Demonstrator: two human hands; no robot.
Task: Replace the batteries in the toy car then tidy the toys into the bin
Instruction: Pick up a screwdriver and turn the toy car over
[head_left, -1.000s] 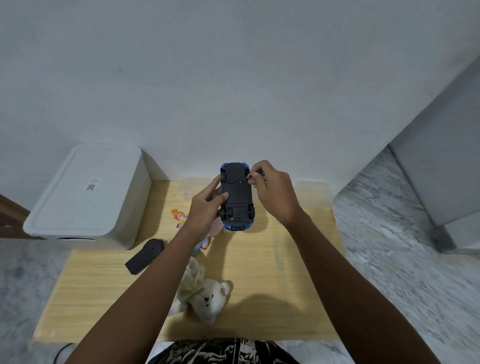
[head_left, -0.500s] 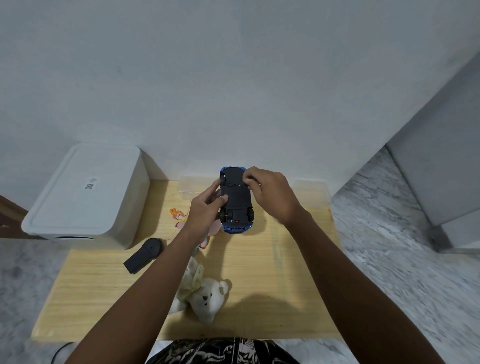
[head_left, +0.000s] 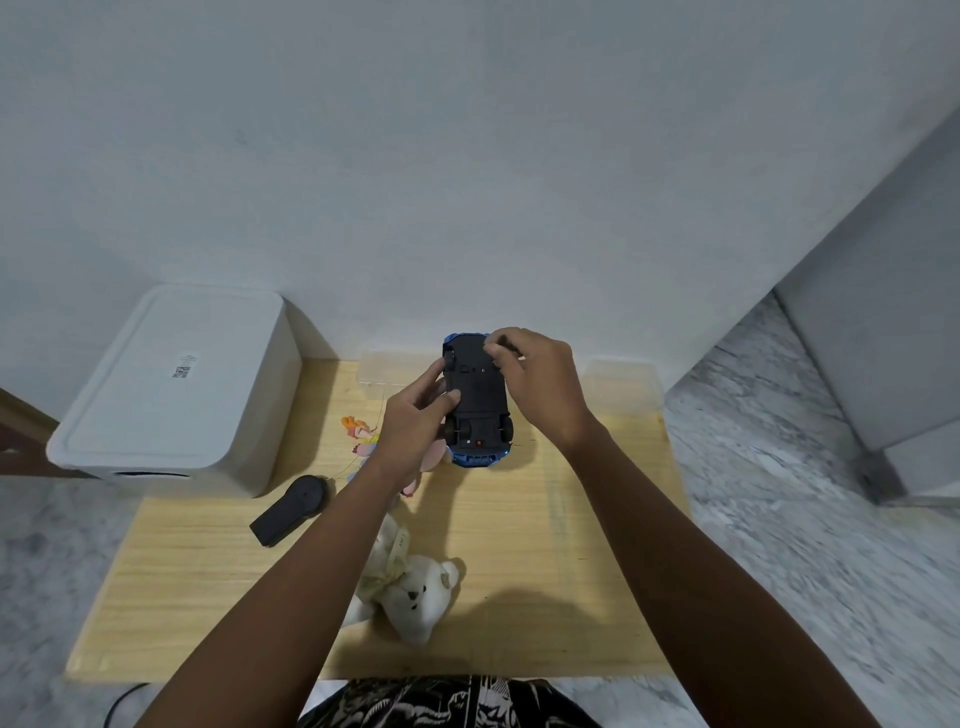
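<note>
A blue toy car (head_left: 478, 402) is held upside down above the wooden table (head_left: 519, 530), its black underside facing me. My left hand (head_left: 415, 423) grips the car's left side, thumb across the underside. My right hand (head_left: 535, 382) has its fingers curled at the car's far right end, fingertips pinched at the chassis; what they pinch is too small to tell. A white lidded bin (head_left: 171, 387) stands at the table's back left.
A black remote (head_left: 291, 512) lies left of my arm. A white teddy bear (head_left: 415, 597) lies near the front edge. A colourful doll (head_left: 361, 431) is partly hidden under my left hand. Clear plastic boxes (head_left: 621, 382) stand by the wall. Marble floor surrounds the table.
My right hand has shifted slightly along the car's far end, fingers staying curled at the underside. The car and my left hand have barely moved.
</note>
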